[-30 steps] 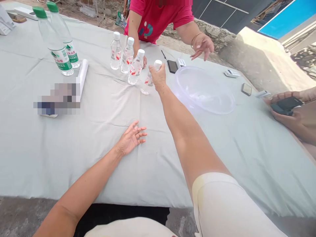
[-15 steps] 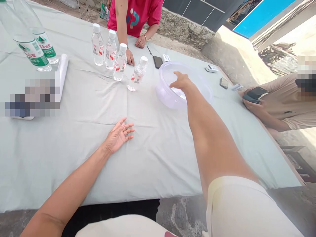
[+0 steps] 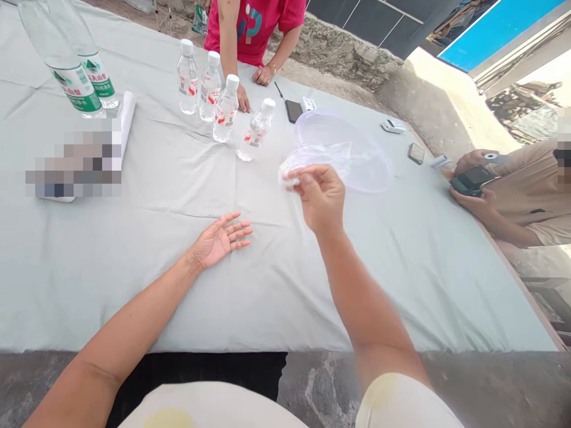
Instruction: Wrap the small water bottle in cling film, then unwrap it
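Observation:
My right hand (image 3: 325, 199) is closed, pinching a crumpled clear plastic film (image 3: 314, 156) between thumb and fingers; whether it is a bag or a loose sheet, I cannot tell. Behind it stands a pale purple see-through basin (image 3: 387, 173), its near left part covered by the film and the hand. My left hand (image 3: 223, 241) rests on the grey tablecloth (image 3: 276, 303), palm partly up, fingers spread, holding nothing. Beyond it a small water bottle (image 3: 256, 132) with a white cap leans slightly, nearest to the film.
Several more small bottles (image 3: 225, 113) stand behind, near another person's hand (image 3: 243, 98). Two large green-labelled bottles (image 3: 80, 95) are at the left. A black device (image 3: 294, 111) lies behind the basin. At the right, a person (image 3: 530, 184) holds a dark device.
My right hand has come out of the basin toward me, now closed on clear plastic film. My left hand stays spread on the cloth. The view has shifted slightly.

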Motion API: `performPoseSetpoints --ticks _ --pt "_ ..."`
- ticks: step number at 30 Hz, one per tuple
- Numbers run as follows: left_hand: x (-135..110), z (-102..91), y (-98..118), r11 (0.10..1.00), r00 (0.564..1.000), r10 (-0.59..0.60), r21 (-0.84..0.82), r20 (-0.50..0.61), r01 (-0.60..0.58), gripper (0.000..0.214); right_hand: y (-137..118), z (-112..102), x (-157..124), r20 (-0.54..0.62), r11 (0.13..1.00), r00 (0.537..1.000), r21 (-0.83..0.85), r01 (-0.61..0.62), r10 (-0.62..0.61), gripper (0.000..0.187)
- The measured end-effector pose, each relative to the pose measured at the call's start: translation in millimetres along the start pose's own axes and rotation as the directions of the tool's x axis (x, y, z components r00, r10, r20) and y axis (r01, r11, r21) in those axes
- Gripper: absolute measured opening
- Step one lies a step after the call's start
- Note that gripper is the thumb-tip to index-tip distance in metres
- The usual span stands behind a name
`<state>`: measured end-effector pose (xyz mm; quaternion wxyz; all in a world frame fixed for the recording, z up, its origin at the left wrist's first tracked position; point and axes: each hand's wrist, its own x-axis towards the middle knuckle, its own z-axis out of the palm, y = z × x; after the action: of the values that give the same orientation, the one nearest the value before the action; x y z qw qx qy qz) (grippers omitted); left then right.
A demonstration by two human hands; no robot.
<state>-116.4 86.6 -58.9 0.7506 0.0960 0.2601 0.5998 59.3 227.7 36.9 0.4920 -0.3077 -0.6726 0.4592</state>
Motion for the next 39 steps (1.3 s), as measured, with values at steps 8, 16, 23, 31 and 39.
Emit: performPoseSetpoints --ticks 8,16,23,31,39 --pt "-3 -3.8 0 0.999 0.997 0.049 0.016 0.056 -0.05 0.036 45 41 -115 0.401 0.772 0.857 0.412 -0.484 0.323 0.038" --pt "-15 8.7 6 0.974 0.981 0.187 0.138 -0.043 -0.18 0.031 41 12 -101 0.301 0.672 0.769 0.374 -0.639 0.564 0.079" --pt "-20 20.0 3 0.892 0.973 0.229 0.408 -0.032 -0.197 0.039 39 27 -107 0.277 0.693 0.766 0.327 -0.642 0.58 0.045" --pt "-22 3.9 47 0.804 0.798 0.497 0.527 -0.341 -0.275 0.027 40 -7 -89 0.006 0.658 0.738 0.448 -0.606 0.675 0.034" --pt "-30 -8.7 73 0.859 0.682 0.49 0.433 -0.542 -0.273 0.028 43 -31 -85 -0.125 0.714 0.706 0.198 -0.671 0.697 0.018"
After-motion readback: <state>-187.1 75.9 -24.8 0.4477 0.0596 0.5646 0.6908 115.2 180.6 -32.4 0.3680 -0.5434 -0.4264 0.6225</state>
